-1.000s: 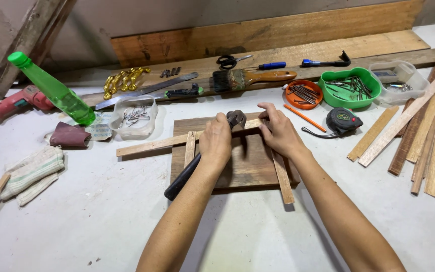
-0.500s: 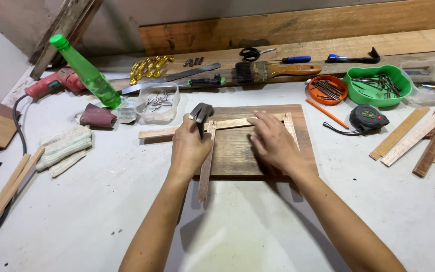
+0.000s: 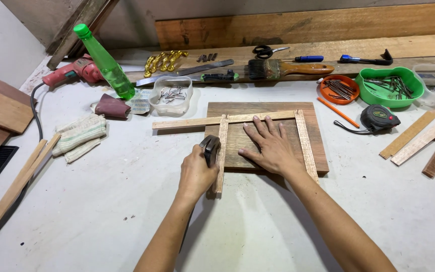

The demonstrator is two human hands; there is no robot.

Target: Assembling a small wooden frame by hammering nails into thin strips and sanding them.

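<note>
From the head view, the left hand [image 3: 196, 174] is wrapped tight around a hammer [image 3: 210, 149], its dark head lying against a thin wooden strip [image 3: 221, 151] that runs toward the near edge of the bench [image 3: 101, 211]. The right hand [image 3: 270, 146] lies flat with fingers spread on a dark wooden board [image 3: 323, 156] near the middle of the bench, just beside that strip. A long strip [image 3: 192, 122] crosses the board's far edge, and another strip [image 3: 305, 146] lies down its right side. Toward the far edge sit a green bottle [image 3: 104, 63], a clear tub of nails [image 3: 172, 94], a paintbrush [image 3: 288, 69], an orange dish [image 3: 339, 89], a green bowl [image 3: 389, 86] and a tape measure [image 3: 379, 118].
</note>
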